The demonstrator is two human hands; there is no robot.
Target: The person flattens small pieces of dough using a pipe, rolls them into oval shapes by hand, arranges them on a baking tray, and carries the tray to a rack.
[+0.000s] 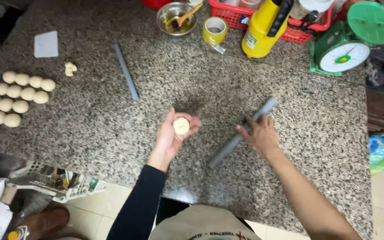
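Left arm w/ long dark navy sleeve to wrist; right arm bare; both hands [174,133] ungloved; beige top.

open granite counter [112,129] mid-table, dough balls [14,95] crowding left, bottle [263,29] and scale [347,46] blocking far edge

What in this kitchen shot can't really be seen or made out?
All in the head view:
- Red basket: its contents are cut off by the top edge.
- Metal bowl: what the liquid inside is, too small to tell.
- Grey rod: its middle is hidden under the right hand.
- Dough ball: its underside is hidden by the left hand cupping it.
- Scale: the dial reading is too small.
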